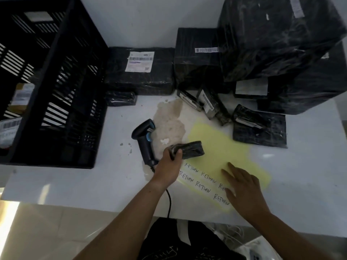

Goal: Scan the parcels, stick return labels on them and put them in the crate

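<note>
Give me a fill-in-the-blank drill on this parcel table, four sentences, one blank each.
1. The ____ hand grips the small black-wrapped parcel.
2. The right hand rests open on the label sheet, whose colour is ____.
3. The word handwritten on that sheet is ____.
4. The crate left of the barcode scanner is ____ in colour.
Missing words: left; yellow; RETURN; black.

A white table (75,184) is carrying a black crate (56,109) at frame left and black-wrapped parcels (150,81) across the upper right. A scanner (143,143) is lying at centre, beside a brownish stain (169,119) and a yellow label sheet (216,147).
</note>
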